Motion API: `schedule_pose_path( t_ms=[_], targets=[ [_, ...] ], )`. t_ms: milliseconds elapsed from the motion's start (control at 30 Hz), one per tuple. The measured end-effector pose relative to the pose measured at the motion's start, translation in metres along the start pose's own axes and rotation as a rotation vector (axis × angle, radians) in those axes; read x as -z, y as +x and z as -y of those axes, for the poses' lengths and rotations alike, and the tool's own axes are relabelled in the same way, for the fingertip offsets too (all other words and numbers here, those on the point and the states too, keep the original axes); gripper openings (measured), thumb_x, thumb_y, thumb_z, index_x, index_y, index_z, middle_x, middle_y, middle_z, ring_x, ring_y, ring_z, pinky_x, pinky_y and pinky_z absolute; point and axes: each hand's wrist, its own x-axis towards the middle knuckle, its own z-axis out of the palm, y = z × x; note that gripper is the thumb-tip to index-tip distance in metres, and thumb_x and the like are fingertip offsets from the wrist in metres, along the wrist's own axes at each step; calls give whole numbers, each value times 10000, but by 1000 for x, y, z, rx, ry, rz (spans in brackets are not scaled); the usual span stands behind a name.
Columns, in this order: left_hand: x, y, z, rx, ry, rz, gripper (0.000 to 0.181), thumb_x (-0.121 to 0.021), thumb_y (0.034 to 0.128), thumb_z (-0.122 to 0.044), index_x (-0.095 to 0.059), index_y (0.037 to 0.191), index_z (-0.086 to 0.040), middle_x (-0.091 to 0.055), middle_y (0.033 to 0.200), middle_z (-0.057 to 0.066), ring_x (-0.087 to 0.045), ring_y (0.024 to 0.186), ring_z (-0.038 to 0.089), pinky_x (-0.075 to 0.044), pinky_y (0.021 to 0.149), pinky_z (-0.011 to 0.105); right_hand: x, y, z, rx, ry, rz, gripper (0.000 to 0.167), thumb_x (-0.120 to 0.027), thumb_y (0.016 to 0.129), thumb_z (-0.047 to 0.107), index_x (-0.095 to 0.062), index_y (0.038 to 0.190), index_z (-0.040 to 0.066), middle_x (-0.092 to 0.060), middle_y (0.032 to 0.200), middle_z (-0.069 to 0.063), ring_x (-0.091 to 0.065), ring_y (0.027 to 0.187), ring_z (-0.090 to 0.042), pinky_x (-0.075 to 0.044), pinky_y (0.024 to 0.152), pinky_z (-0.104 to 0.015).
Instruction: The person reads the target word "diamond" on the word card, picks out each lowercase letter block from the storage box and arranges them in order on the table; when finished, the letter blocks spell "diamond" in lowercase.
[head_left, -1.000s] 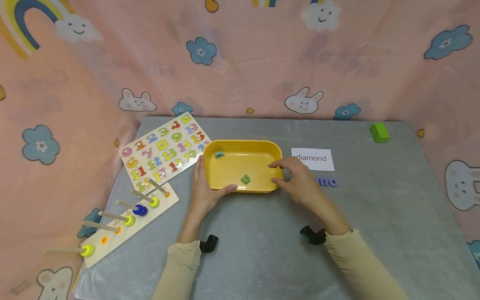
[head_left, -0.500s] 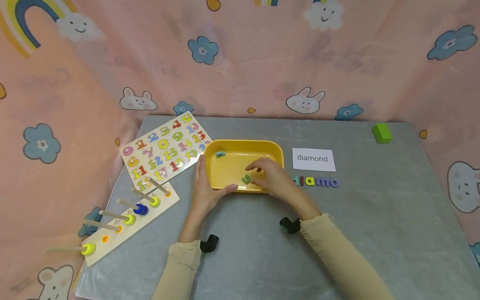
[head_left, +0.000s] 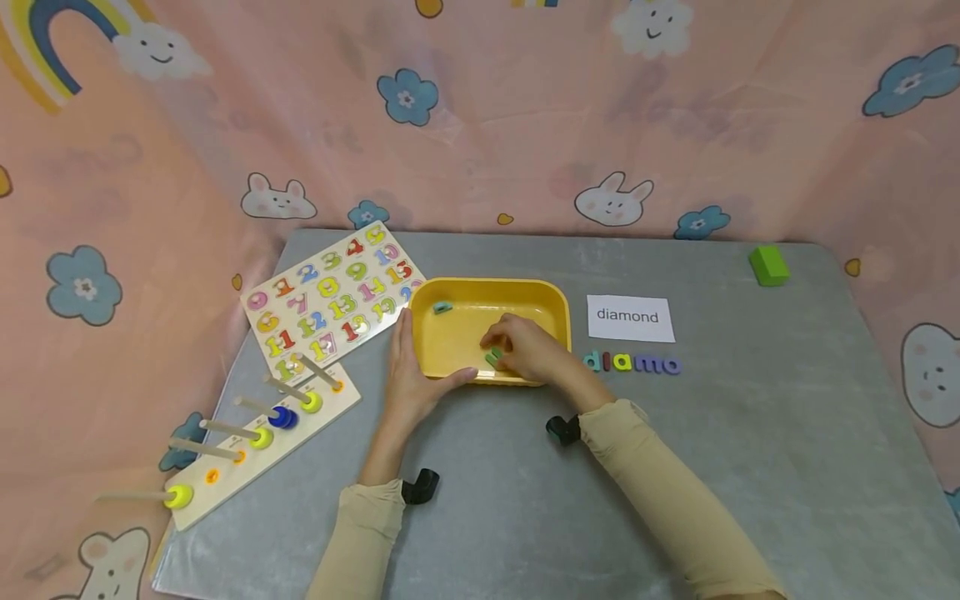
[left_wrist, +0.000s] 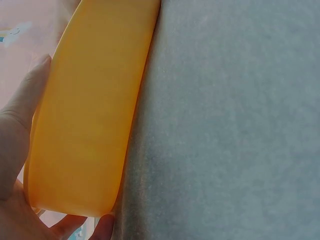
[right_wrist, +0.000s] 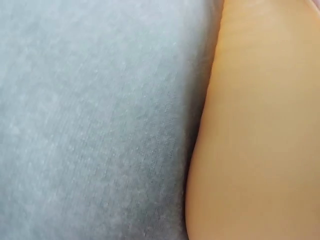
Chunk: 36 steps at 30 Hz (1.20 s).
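Note:
My left hand [head_left: 411,375] grips the near left corner of a yellow tray [head_left: 491,285], its thumb along the front rim. In the left wrist view, the fingers curl round the tray's end wall [left_wrist: 85,115]. Inside the tray, my right hand [head_left: 531,350] has its thumb and fingertips at a green letter [head_left: 491,358], shaped like an n or u, and pinches it. The fingers partly cover this letter. A teal letter [head_left: 442,307] lies at the tray's far left. Only a tan-orange surface [right_wrist: 255,125] and grey cloth show in the right wrist view.
Right of the tray, a card [head_left: 631,318] reading "diamond" lies above a row of coloured letters [head_left: 622,362] spelling "diamo". A number puzzle board [head_left: 330,300] and a peg board [head_left: 262,450] with rings stand left. A green block [head_left: 768,267] sits at the far right.
My right hand has moved left from the tray's right end to the green letter, and its fingers have closed in on it. The left hand has stayed on the tray.

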Motion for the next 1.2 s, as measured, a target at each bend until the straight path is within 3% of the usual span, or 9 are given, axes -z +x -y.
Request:
schedule_pose_path(
  t_ms=[200, 333, 467, 633, 700, 933, 1200],
  targets=[
    [0, -1, -2, -5, -5, 1, 1464, -939, 673, -661, -49, 1725, -166, -63, 1798, 78, -145, 1645, 312, -196, 1334, 538, -2, 4, -4, 16, -2, -1, 117, -779, 888, -45, -758, 958, 46, -636, 937, -99, -565, 810, -214, -494, 749, -302],
    [0, -1, -3, -11, -14, -4, 1473, -966, 663, -613, -54, 1723, -150, -62, 1797, 87, -140, 1648, 311, -193, 1335, 532, -2, 3, -4, 16, -12, 5, 129, -698, 906, -65, -708, 896, 63, -620, 857, -72, -560, 778, -202, -481, 732, -291],
    [-1, -1, -3, -16, -17, -7, 1466, -976, 667, -584, -58, 1723, -145, -64, 1797, 87, -141, 1647, 315, -200, 1331, 541, -2, 2, -3, 0, 1, 18, 120, -712, 918, -38, -664, 970, 58, -592, 829, -51, -550, 769, -193, -467, 729, -291],
    [-1, -1, -2, -20, -15, -6, 1466, -962, 669, -614, -57, 1723, -147, -65, 1797, 86, -141, 1647, 317, -206, 1328, 548, -3, 3, -3, -5, 9, 28, 308, -813, 931, 90, -642, 1184, 55, -580, 858, -44, -544, 769, -177, -459, 733, -294],
    [-1, -1, -1, -20, -15, -7, 1463, -959, 672, -616, -55, 1724, -152, -62, 1797, 83, -139, 1648, 314, -203, 1329, 546, -3, 5, -3, 6, -3, 25, 308, -800, 942, 91, -663, 1216, 54, -590, 857, -45, -548, 772, -178, -462, 738, -296],
    [0, -1, -1, -13, -7, -5, 1464, -952, 667, -637, -58, 1725, -164, -64, 1798, 70, -143, 1647, 303, -204, 1330, 540, -5, 6, -2, 11, -64, 6, 154, -788, 939, 79, -690, 1057, 65, -607, 850, -47, -560, 788, -190, -473, 749, -310],
    [0, -1, -3, -8, -15, -5, 1472, -963, 664, -619, -62, 1722, -136, -59, 1797, 77, -140, 1647, 313, -199, 1332, 533, -5, 2, -1, 39, 35, -128, 75, -732, 992, 80, -695, 1056, 68, -649, 879, -56, -576, 808, -190, -500, 760, -304]
  ],
)
